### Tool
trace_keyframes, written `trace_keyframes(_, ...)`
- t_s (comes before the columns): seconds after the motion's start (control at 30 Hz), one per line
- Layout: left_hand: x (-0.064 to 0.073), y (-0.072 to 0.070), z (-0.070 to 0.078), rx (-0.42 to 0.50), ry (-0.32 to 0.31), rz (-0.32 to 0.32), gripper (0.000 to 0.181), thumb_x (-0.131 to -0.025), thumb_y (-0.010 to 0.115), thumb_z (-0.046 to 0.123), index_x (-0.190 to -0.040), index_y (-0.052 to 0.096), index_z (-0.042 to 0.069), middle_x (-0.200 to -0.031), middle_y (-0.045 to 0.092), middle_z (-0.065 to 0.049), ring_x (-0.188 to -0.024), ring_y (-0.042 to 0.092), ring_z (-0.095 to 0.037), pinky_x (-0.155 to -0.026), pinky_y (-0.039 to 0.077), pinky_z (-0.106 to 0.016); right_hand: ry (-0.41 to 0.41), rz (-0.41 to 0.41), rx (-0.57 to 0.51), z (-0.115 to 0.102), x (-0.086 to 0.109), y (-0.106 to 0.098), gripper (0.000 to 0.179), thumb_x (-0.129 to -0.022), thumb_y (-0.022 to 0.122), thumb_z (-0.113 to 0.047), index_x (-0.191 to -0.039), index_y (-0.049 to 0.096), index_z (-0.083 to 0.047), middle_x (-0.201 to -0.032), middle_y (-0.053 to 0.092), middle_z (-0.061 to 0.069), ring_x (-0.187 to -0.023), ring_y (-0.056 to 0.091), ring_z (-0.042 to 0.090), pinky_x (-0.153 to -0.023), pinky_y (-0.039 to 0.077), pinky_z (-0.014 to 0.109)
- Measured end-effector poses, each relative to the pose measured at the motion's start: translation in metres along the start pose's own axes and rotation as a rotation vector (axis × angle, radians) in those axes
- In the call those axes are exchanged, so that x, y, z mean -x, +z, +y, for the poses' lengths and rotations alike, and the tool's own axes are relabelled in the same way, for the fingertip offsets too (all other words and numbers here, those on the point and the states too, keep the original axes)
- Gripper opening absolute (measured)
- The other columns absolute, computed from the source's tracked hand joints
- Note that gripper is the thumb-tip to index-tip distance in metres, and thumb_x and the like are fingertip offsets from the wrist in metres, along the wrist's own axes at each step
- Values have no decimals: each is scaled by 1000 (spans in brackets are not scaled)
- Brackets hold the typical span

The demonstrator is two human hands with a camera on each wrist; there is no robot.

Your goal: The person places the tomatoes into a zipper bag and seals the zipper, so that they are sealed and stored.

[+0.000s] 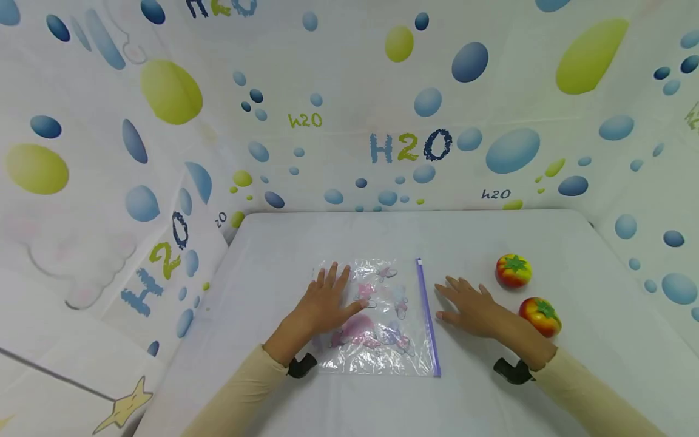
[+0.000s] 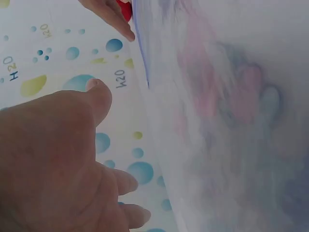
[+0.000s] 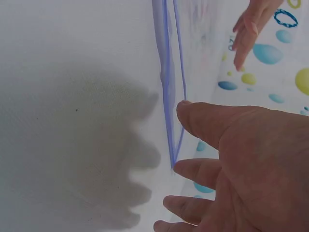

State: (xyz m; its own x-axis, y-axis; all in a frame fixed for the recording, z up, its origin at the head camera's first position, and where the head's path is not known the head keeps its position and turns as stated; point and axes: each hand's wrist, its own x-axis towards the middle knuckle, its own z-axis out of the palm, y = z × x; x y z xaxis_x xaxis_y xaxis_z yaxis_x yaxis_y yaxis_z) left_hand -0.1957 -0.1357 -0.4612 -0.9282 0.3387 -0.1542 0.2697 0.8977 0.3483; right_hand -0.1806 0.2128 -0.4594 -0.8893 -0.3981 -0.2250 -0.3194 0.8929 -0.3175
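Note:
A clear zip bag [image 1: 382,358] printed with pink and blue butterflies lies flat, its purple zip strip [image 1: 428,318] along the right side. Over the bag's left part is my left hand [image 1: 326,303], fingers spread and straight; the left wrist view shows it above the bag. My right hand [image 1: 466,308] hovers just right of the strip, fingers extended, holding nothing, its shadow falling on the table in the right wrist view. Beyond it on the right sit two red and yellow tomato-like fruits, one fruit [image 1: 513,271] with a green leafy top, the nearer fruit [image 1: 540,317] partly behind my right forearm.
A white-covered table [image 1: 262,261] carries everything. Behind it and at both sides hangs a white curtain [image 1: 349,79] with blue and green drops and H2O lettering. A black strap [image 1: 301,366] is on the left wrist, another strap [image 1: 512,371] on the right.

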Motion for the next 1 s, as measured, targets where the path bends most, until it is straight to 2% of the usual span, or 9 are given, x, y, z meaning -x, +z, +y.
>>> trace_keyframes(0.13,-1,4,10,1,31,-13,98,-100,52,70,-170,18,11,-176,11,-21,-160,12,-52,-125,19,-66,-15,-5,-3,0,1,1,72,-101,67,-46,-161,45,-12,-166,37,27,-153,28,56,-115,19,80)
trace_keyframes(0.27,-1,6,24,15,84,-74,96,-101,55,66,-169,20,8,-175,11,-23,-159,15,-52,-125,22,-65,-16,-8,-8,-1,3,3,72,-100,67,-46,-160,46,-12,-166,37,27,-153,28,57,-115,19,81)
trace_keyframes(0.43,-2,11,42,-26,132,-126,93,-101,57,64,-167,26,6,-174,18,-23,-159,21,-48,-126,25,-58,-11,-24,-5,-2,5,7,74,-100,67,-48,-161,45,-13,-166,37,26,-153,27,56,-115,18,81)
trace_keyframes(0.67,-5,23,64,-112,141,-134,82,-104,58,58,-164,35,7,-171,32,-19,-156,34,-39,-126,31,-49,-13,-21,-10,-7,10,10,75,-98,69,-50,-160,47,-15,-166,38,25,-153,28,56,-114,17,82)
trace_keyframes(0.8,-5,32,77,-157,151,-105,78,-104,60,56,-161,41,6,-169,36,-18,-155,37,-39,-124,33,-49,-20,-8,-13,-9,12,12,74,-97,69,-49,-159,48,-15,-166,38,25,-153,27,56,-114,15,82)
trace_keyframes(1.0,0,37,95,-179,143,-83,76,-103,62,54,-160,45,7,-168,38,-18,-154,39,-40,-120,40,-50,-31,9,-2,-8,13,16,74,-97,69,-51,-159,48,-15,-167,37,24,-153,27,56,-115,15,82)
